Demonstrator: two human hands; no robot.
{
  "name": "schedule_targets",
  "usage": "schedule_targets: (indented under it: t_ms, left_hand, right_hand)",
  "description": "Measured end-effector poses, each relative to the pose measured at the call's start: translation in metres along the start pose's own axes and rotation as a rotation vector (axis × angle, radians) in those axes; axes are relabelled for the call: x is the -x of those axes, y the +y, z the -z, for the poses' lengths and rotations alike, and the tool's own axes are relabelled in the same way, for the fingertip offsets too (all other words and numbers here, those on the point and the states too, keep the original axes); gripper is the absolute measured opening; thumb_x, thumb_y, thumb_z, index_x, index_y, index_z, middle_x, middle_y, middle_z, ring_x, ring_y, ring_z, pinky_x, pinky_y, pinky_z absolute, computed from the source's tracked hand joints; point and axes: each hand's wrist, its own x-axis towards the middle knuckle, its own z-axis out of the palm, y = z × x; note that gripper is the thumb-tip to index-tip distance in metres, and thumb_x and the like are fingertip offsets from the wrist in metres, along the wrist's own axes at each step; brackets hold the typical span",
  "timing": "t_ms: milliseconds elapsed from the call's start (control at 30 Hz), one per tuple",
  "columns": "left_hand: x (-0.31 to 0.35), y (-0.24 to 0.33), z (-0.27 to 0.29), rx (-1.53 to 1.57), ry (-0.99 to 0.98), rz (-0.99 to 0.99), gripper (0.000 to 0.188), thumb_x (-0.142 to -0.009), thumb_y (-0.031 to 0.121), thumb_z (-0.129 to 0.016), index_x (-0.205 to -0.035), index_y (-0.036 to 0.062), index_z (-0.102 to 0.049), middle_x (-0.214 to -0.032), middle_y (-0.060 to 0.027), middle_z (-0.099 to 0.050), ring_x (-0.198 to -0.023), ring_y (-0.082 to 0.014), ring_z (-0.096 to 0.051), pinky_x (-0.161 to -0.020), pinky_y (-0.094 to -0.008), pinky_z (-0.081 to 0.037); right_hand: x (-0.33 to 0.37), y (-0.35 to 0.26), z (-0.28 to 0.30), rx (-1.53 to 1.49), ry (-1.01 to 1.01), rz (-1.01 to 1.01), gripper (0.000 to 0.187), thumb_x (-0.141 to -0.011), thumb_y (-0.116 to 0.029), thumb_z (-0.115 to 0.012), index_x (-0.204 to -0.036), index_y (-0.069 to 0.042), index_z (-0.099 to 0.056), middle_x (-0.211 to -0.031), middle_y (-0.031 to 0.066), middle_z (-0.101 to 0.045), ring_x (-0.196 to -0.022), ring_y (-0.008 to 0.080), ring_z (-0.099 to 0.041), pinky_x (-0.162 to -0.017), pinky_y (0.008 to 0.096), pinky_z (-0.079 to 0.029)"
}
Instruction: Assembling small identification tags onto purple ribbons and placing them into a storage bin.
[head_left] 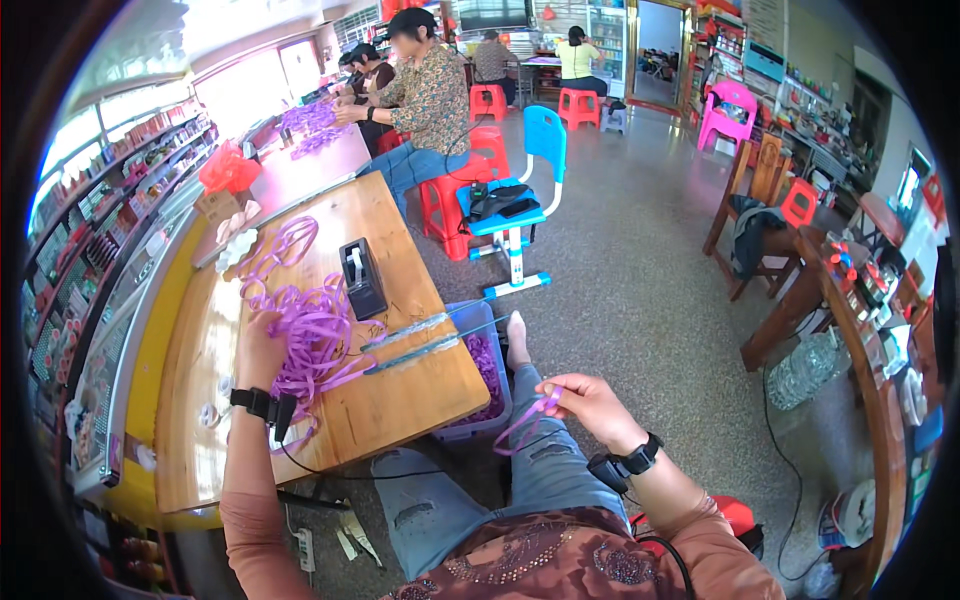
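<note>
Brown shirt [545,560]; right hand [597,406] pinching looped purple ribbon [546,404]; left hand [260,350] at tangled ribbon heap [312,322], can't tell grip.

One left hand [262,340] and one right hand [595,408] show, with two black wrist devices [255,403], one pile of purple ribbon [318,312] whose strands are too tangled to count, and one loop of purple ribbon [524,425]. There are one light wooden table [440,397], one black tape dispenser [366,290], one plastic bin [472,430], one blue chair [545,140] and one pink chair [735,98]. Farther off are at least four red stools [450,238] and at least four other people [435,95].
</note>
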Motion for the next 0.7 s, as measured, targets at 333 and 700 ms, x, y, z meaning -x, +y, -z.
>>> schedule_targets:
  t_ms: [333, 700]
  left_hand:
    - [0.045, 0.171, 0.001, 0.649, -0.347, -0.137, 0.017, -0.093, 0.01, -0.058, -0.102, 0.0021, -0.071, -0.106, -0.0101, -0.068, -0.098, -0.0206, -0.063, -0.087, -0.0339, -0.049]
    - [0.085, 0.219, -0.046, 1.176, -0.914, -0.081, 0.039, -0.105, 0.035, -0.042, -0.111, 0.0019, -0.062, -0.09, 0.0, -0.06, -0.087, -0.0095, -0.054, -0.081, -0.0266, -0.044]
  right_hand:
    - [-0.013, -0.063, -0.048, 0.132, -0.335, 0.301, 0.026, -0.101, -0.005, -0.047, -0.122, -0.001, -0.06, -0.102, 0.0067, -0.068, -0.092, 0.0114, -0.063, -0.087, 0.027, -0.05]
    - [-0.009, -0.087, -0.046, 0.455, -0.332, 0.76, 0.025, -0.095, -0.002, -0.057, -0.118, -0.005, -0.068, -0.093, 0.0062, -0.065, -0.082, 0.0117, -0.061, -0.07, 0.0259, -0.05]
